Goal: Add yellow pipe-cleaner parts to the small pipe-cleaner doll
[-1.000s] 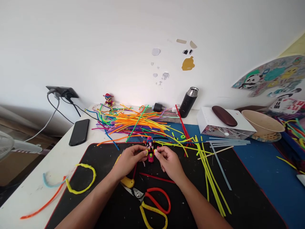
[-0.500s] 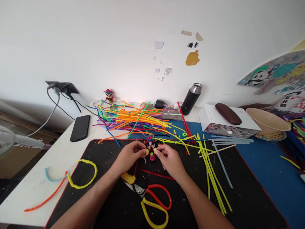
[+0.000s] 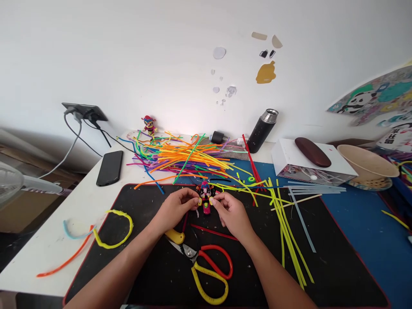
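A small doll (image 3: 204, 194), apparently made of pipe cleaners, is held upright over the black mat (image 3: 148, 274). Its top is red and blue, its face pale with black, its lower part magenta. My left hand (image 3: 177, 209) pinches a yellow round piece at one side of the doll between thumb and forefinger. On the opposite side my right hand (image 3: 232, 214) pinches a matching yellow piece. Just below the hands lie scissors (image 3: 210, 285) with one red and one yellow handle loop. A yellow-handled tool (image 3: 175, 236) lies beside their blades, its far end unclear. Red pipe cleaners (image 3: 214, 232) lie close by.
A heap of coloured pipe cleaners (image 3: 186, 159) lies behind the mat, with a similar doll (image 3: 149, 123) behind it. Yellow pipe cleaners (image 3: 289, 240) spread rightward. A black phone (image 3: 110, 168), a black flask (image 3: 262, 131), a white box (image 3: 313, 165) and a bowl (image 3: 367, 161) stand around.
The whole view has shifted slightly. Both hands keep their pinch on the doll's yellow pieces, and the doll appears a little more upright with its face showing more clearly.
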{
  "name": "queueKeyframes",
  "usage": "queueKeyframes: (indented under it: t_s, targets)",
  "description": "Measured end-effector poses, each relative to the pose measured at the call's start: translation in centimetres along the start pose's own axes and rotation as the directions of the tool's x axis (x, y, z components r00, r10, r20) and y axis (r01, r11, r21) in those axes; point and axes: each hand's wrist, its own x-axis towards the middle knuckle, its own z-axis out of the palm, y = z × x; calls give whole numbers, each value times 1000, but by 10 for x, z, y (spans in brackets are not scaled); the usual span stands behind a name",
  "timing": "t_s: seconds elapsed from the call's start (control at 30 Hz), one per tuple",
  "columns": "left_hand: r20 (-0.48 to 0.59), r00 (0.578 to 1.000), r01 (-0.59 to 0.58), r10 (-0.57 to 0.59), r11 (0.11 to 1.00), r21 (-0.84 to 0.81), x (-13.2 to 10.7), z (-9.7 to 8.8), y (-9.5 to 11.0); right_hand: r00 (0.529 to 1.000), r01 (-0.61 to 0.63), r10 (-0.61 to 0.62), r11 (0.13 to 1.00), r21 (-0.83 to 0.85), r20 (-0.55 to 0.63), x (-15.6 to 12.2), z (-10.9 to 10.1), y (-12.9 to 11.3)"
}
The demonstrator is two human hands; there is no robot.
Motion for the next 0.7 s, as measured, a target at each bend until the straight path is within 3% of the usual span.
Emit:
queueKeyframes:
  t_s: [0.23, 0.37, 0.5, 0.6, 0.7]
  targets:
    - [-33, 999, -25, 27, 997, 67, -9, -4, 11, 1000, -7, 7, 1000, 27, 0, -2, 0, -3]
    - [-130, 989, -49, 75, 980, 195, -26, -12, 27, 999, -18, 20, 999, 50, -36, -3, -1, -7]
    - [-237, 964, -75, 124, 975, 207, -44, -26, 42, 994, 3, 7, 996, 88, -111, -4, -5, -13]
    - [-355, 915, -130, 194, 972, 196, -54, -43, 42, 987, 16, 1, 994, 104, -162, -4, -7, -16]
    - [-508, 803, -168, 311, 937, 307, -59, -61, 35, 984, 11, 9, 993, 116, -176, -5, -8, -17]
